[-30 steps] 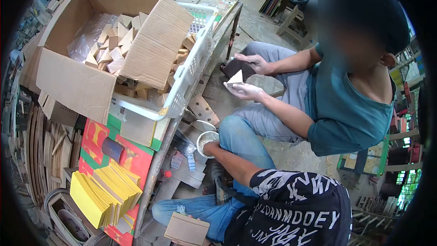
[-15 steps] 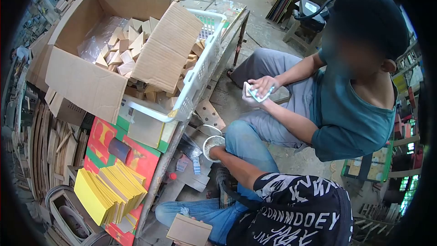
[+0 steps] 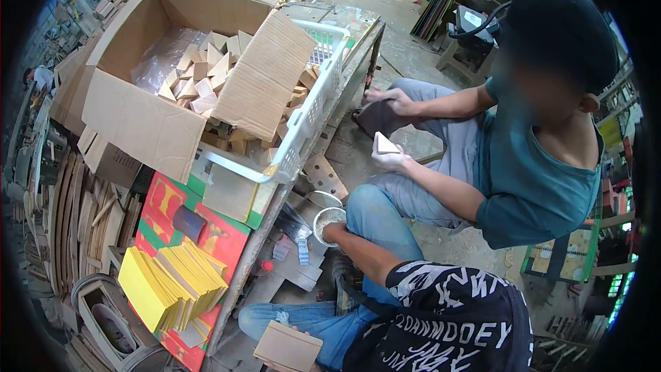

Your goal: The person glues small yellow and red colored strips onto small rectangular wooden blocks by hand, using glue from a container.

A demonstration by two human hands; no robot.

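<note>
A flat light-brown wooden panel (image 3: pixel 288 348) is in my left hand (image 3: pixel 297 331) at the bottom of the view. Only a few fingers show at its upper edge, and the rest are behind it. My right hand (image 3: pixel 332 232) reaches down into a small white bucket (image 3: pixel 317 221) of pale, whitish material. Its fingers are hidden inside the bucket. Left of my legs, a stack of yellow-faced panels (image 3: pixel 148 289) stands on a red and green board (image 3: pixel 227 242). A curved dark brown sheet (image 3: pixel 189 224) lies behind the stack.
A cardboard box (image 3: pixel 141 120) of wooden blocks sits over a white plastic basket (image 3: pixel 303 131) on the bench. Opposite me sits a co-worker in a teal shirt (image 3: pixel 537 172), holding a pale wedge-shaped block (image 3: pixel 387 143) and a dark sheet (image 3: pixel 377 118). Scrap wood (image 3: pixel 72 213) lines the left.
The co-worker's hands have moved apart; one now holds the wedge-shaped block, the other a dark sheet. My view has shifted slightly. My hands stay at the bucket and panel.
</note>
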